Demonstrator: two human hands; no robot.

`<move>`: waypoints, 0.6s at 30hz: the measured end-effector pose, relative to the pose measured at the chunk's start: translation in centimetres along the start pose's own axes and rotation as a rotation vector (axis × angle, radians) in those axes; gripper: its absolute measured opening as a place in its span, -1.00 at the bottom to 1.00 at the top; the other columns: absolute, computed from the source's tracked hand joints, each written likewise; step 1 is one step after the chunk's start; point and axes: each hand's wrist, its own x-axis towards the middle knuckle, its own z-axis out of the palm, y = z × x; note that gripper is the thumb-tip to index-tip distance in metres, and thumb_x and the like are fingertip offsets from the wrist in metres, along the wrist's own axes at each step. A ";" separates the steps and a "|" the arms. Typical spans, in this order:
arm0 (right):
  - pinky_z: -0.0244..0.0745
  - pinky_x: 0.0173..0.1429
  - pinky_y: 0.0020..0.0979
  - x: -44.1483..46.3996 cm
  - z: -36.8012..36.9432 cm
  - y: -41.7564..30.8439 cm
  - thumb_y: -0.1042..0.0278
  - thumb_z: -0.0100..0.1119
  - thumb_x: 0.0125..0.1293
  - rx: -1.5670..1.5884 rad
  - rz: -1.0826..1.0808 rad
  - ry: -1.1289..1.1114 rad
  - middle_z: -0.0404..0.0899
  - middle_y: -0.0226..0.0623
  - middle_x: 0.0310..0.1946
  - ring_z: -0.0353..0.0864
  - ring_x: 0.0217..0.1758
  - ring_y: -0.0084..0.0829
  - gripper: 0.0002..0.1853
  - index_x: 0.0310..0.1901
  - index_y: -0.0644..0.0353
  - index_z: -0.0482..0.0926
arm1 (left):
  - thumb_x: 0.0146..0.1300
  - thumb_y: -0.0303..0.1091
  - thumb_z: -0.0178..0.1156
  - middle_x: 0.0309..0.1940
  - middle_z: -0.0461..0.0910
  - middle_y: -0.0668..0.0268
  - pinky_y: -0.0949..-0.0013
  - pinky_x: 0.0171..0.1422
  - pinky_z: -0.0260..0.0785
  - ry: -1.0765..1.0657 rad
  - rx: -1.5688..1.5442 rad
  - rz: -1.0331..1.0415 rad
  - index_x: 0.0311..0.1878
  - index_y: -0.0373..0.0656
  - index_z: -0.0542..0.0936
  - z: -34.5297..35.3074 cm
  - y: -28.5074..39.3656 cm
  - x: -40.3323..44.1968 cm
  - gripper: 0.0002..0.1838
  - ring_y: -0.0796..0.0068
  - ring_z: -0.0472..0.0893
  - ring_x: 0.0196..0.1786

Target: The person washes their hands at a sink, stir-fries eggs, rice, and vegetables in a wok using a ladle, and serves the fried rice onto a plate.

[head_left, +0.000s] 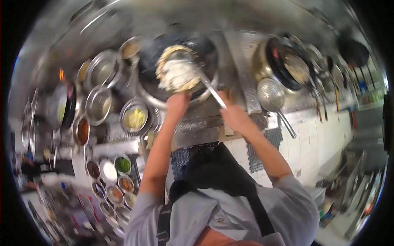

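Note:
A large dark wok [150,61] sits at the top centre, with a heap of white and yellowish food [177,75] in it. My right hand [236,117] is closed round the handle of a metal ladle [208,85], whose bowl end reaches into the food. At the wok's near rim is my left hand [178,104], its fingers closed; what they grip is hidden and blurred. A bowl of chopped yellow-green food [135,118] stands left of my left forearm.
Metal pots [101,69] and a pan of red sauce [82,130] stand left. Small ingredient bowls [109,171] fill the lower left. Right are a perforated strainer [271,95], another wok [277,67] and hanging utensils. A flame [61,74] burns far left.

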 end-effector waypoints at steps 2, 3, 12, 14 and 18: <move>0.48 0.18 -0.08 -1.6 -2.8 -1.7 0.31 0.08 0.36 0.087 -0.031 -0.062 0.61 0.26 -0.04 0.60 0.05 0.24 -0.30 0.53 0.01 0.16 | 0.41 -0.01 0.06 -0.48 0.67 0.00 -0.04 -0.20 0.53 -0.093 0.076 0.016 -0.41 -0.18 0.70 0.3 -0.9 0.2 -0.53 -0.04 0.71 -0.31; 0.44 0.23 -0.08 -2.0 -3.1 -0.9 0.34 0.07 0.36 0.110 -0.205 -0.032 0.57 0.27 0.04 0.56 0.13 0.24 -0.31 0.53 0.01 0.16 | 0.34 -0.08 0.15 -0.50 0.67 0.04 -0.01 -0.21 0.54 -0.078 0.088 0.075 -0.41 -0.17 0.70 -2.1 -0.6 -1.1 -0.63 -0.02 0.70 -0.33; 0.44 -0.05 0.13 0.4 3.3 -1.1 0.40 0.12 0.36 -0.268 0.004 -0.060 0.60 0.33 -0.28 0.59 -0.17 0.32 -0.21 0.56 0.12 -0.01 | 0.17 -0.14 0.31 -0.60 0.63 0.15 0.03 -0.17 0.46 0.194 0.031 0.152 -0.52 -0.12 0.60 0.6 -2.5 -9.0 -0.72 0.08 0.63 -0.51; 0.43 -0.06 0.13 -0.1 3.7 -1.2 0.37 0.13 0.36 -0.256 -0.054 -0.025 0.58 0.36 -0.32 0.59 -0.21 0.33 -0.19 0.57 0.11 -0.05 | 0.16 -0.11 0.33 -0.60 0.63 0.13 0.03 -0.22 0.48 0.321 0.054 0.195 -0.53 -0.13 0.60 0.9 -1.5 -12.9 -0.69 0.07 0.62 -0.54; 0.45 -0.05 0.14 -3.1 0.9 -3.4 0.40 0.09 0.38 -0.239 -0.057 -0.200 0.59 0.32 -0.38 0.60 -0.27 0.30 -0.22 0.55 0.23 -0.03 | 0.18 -0.09 0.30 -0.65 0.58 0.12 0.04 -0.41 0.46 0.194 0.002 0.191 -0.53 -0.10 0.58 -5.7 1.9 -12.5 -0.69 0.06 0.63 -0.54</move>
